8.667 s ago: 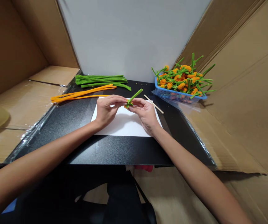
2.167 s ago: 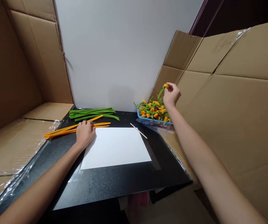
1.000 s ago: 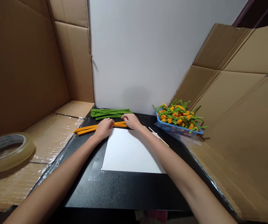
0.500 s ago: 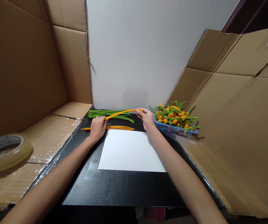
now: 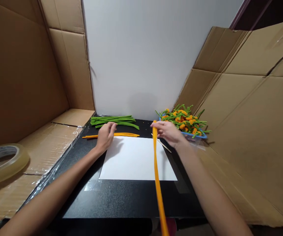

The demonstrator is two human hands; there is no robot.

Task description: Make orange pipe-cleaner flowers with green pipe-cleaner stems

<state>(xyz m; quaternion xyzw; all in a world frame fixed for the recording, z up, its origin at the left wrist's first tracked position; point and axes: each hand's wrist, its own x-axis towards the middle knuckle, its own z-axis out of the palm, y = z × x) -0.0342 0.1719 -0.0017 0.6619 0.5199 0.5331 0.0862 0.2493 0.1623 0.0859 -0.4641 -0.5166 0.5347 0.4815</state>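
Observation:
Between the thumb and fingers of my right hand [image 5: 167, 131] is the top end of the orange pipe cleaners [image 5: 157, 170]. They seem to be more than one strand and hang toward me, past the table's front edge. My left hand [image 5: 106, 135] hovers over the far left corner of the white paper [image 5: 131, 160], fingers loosely bent and apart, holding nothing. Just behind it lie other orange pipe cleaners [image 5: 126, 134], partly hidden by the hand. Farther back is a bundle of green pipe cleaners [image 5: 114, 120].
A blue basket [image 5: 190, 135] full of orange-and-green pipe-cleaner pieces [image 5: 184, 119] stands at the back right. One thin pale stick [image 5: 164, 146] lies by the paper's right edge. A tape roll [image 5: 20, 160] rests on cardboard at left. Cardboard walls [image 5: 250, 124] flank the black table [image 5: 107, 200].
The orange pipe cleaners, earlier stretched between both hands, now hang from my right hand alone. My left hand has let go. My right hand has shifted right and nearer, uncovering the pale stick.

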